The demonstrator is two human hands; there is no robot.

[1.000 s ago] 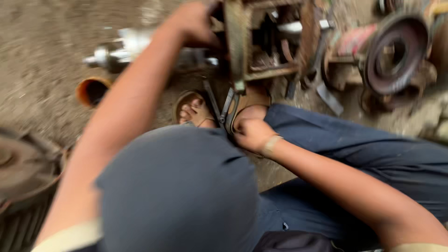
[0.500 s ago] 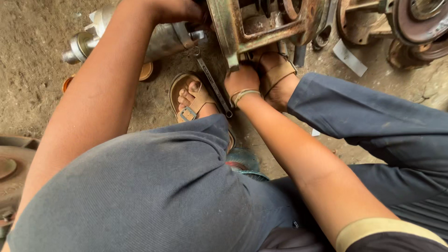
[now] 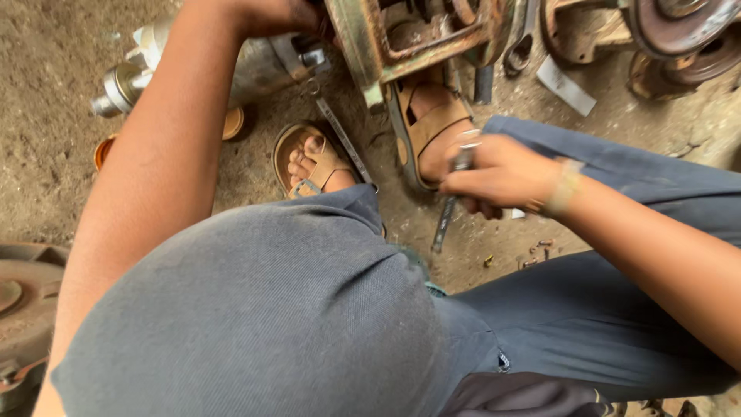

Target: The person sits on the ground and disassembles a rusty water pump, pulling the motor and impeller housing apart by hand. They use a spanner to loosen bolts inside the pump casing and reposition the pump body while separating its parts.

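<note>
Right hand gripping a wrench beside a sandalled foot

The right hand (image 3: 494, 176) is closing firmly around a slim grey metal wrench (image 3: 450, 207); the left hand (image 3: 282, 15), grip unclear, is steadying the rusty green metal housing (image 3: 417, 38), which risks slipping onto the tan sandalled foot (image 3: 432, 127).

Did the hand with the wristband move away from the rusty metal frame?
Yes. The right hand, holding a wrench, pulled back from the rusty frame toward the person's knee.
</note>
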